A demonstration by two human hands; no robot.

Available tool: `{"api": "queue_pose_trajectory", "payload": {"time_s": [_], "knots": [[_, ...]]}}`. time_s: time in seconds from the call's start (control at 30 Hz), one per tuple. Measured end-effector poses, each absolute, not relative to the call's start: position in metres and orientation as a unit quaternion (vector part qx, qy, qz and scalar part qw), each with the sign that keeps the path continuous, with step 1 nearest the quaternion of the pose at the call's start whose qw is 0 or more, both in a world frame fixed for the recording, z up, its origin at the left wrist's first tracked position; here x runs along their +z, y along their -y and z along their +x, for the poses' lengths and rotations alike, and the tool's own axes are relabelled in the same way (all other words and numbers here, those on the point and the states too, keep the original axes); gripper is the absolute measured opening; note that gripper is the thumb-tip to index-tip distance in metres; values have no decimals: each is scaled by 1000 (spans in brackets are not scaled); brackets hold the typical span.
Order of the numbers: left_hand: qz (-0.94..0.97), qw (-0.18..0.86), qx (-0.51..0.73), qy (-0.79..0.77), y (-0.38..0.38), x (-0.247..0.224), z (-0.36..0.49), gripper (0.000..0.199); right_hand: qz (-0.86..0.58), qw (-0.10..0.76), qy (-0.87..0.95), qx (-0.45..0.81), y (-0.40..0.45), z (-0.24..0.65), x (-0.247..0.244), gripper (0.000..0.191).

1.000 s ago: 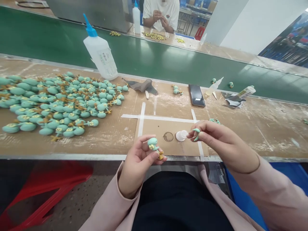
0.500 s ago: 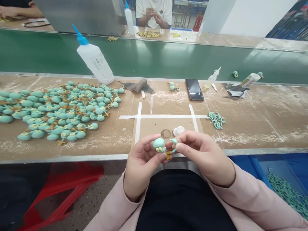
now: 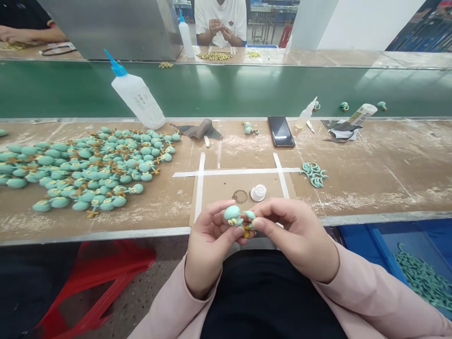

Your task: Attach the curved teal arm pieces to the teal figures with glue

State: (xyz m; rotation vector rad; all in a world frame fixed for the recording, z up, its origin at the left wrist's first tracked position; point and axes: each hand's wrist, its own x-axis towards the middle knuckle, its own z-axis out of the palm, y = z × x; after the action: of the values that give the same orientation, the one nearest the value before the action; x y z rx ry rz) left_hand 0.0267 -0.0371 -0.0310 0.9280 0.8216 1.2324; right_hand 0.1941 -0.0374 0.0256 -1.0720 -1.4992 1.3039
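Between the thumb and fingers of my left hand (image 3: 208, 245) is a small figurine (image 3: 232, 213) with a round teal head, yellow eyes and an orange-brown lower part. My right hand (image 3: 294, 235) pinches a curved teal piece (image 3: 249, 215) close to the figurine's right side. Fingers hide part of both, so I cannot tell whether they touch. Just beyond my hands, a thin ring (image 3: 240, 196) and a small white cap (image 3: 258, 192) lie on a taped cardboard patch (image 3: 215, 188). More curved teal pieces (image 3: 313, 174) form a little pile to the right.
Many similar figurines (image 3: 88, 169) cover the table's left side. A large glue bottle (image 3: 137, 99) leans behind them. A phone (image 3: 281, 131), small dropper bottle (image 3: 305, 114) and cloth (image 3: 199, 129) lie along the back. At lower right, a blue bin (image 3: 384, 249) holds curved pieces. A co-worker (image 3: 221, 23) sits opposite.
The curved piece in my right hand has come nearer to the figurine and tilted. My left hand keeps its hold. The whole view has shifted slightly.
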Motion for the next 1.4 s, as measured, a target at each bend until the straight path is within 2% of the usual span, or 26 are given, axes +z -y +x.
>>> {"api": "queue_pose_trajectory", "payload": {"time_s": [0.23, 0.4, 0.5, 0.67, 0.8, 0.9, 0.97, 1.07, 1.27, 1.4], "knots": [[417, 663, 521, -340, 38, -30, 26, 38, -441, 407, 665, 444, 41, 197, 32, 15], [441, 636, 525, -354, 39, -26, 28, 39, -454, 387, 706, 381, 44, 199, 35, 17], [461, 625, 520, -356, 42, -20, 28, 42, -450, 408, 732, 310, 47, 198, 32, 14], [458, 691, 471, -302, 45, -18, 26, 50, -430, 444, 761, 198, 46, 192, 24, 17], [441, 676, 508, -300, 41, -22, 30, 38, -399, 447, 790, 129, 44, 189, 22, 19], [431, 682, 524, -273, 43, -20, 31, 36, -421, 469, 774, 56, 44, 191, 20, 8], [440, 690, 523, -236, 45, -17, 31, 37, -454, 485, 747, 25, 46, 193, 19, 18], [466, 684, 524, -198, 49, -12, 29, 35, -467, 490, 735, 40, 47, 194, 19, 32], [521, 648, 521, -194, 48, -9, 27, 33, -425, 479, 751, 163, 48, 191, 21, 30], [514, 662, 514, -184, 47, -9, 29, 33, -422, 493, 739, 181, 51, 191, 20, 26]]}}
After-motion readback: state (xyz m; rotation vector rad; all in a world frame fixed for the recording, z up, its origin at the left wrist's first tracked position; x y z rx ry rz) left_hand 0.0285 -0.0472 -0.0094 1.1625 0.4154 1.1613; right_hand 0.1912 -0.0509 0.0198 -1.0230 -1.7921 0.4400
